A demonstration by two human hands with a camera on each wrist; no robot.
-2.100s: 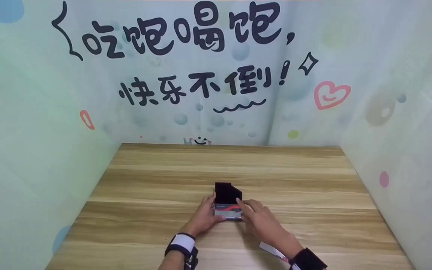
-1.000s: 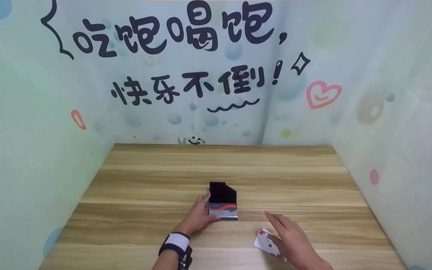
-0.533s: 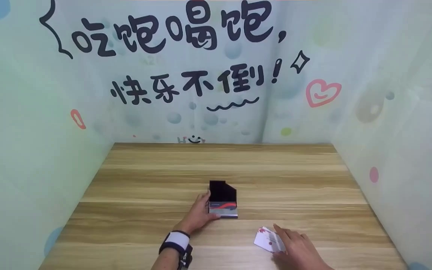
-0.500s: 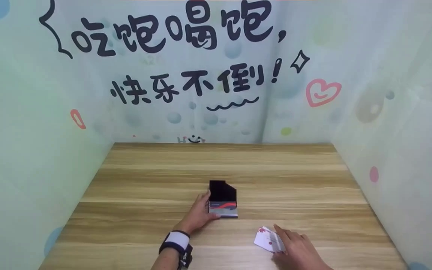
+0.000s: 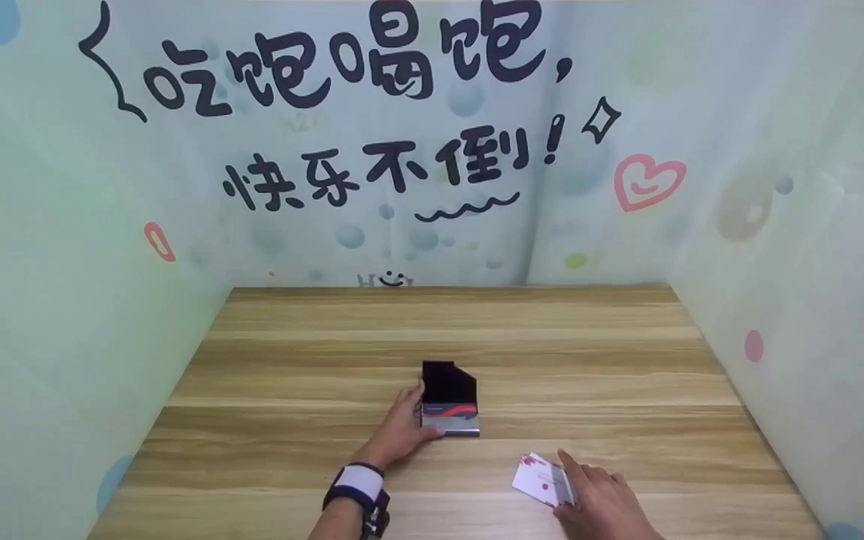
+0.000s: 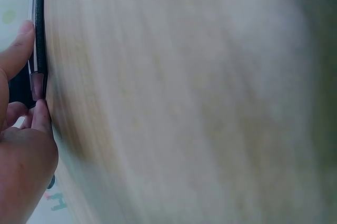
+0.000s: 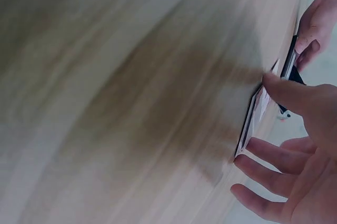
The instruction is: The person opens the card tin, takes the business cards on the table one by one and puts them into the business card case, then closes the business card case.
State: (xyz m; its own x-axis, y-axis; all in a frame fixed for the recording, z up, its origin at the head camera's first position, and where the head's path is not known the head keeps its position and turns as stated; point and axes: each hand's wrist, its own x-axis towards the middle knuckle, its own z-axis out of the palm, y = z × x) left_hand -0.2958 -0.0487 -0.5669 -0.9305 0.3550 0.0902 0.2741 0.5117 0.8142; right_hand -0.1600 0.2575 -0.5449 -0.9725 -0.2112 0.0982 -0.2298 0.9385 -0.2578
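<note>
My left hand (image 5: 400, 429) grips a card case (image 5: 450, 420) by its left side, thumb along the front edge. Its black lid (image 5: 447, 382) stands raised at the back, and the silver-grey front part carries a red stripe. In the left wrist view the case (image 6: 39, 34) shows only edge-on at the left. To the right and nearer, my right hand (image 5: 604, 495) pinches a white card (image 5: 541, 480) with red print, or a thin stack of them; how many cannot be told. The right wrist view has the thumb and fingers at opposite edges of the card (image 7: 253, 116), low over the table.
The wood-grain table (image 5: 312, 337) is bounded by a back wall (image 5: 477, 247) with dark lettering and by pale side walls (image 5: 799, 285). A wristband (image 5: 357, 484) with a small device sits on the left wrist.
My right hand has left the case, come back toward the right front, and taken the white card between thumb and fingers. My left hand keeps its grip on the case.
</note>
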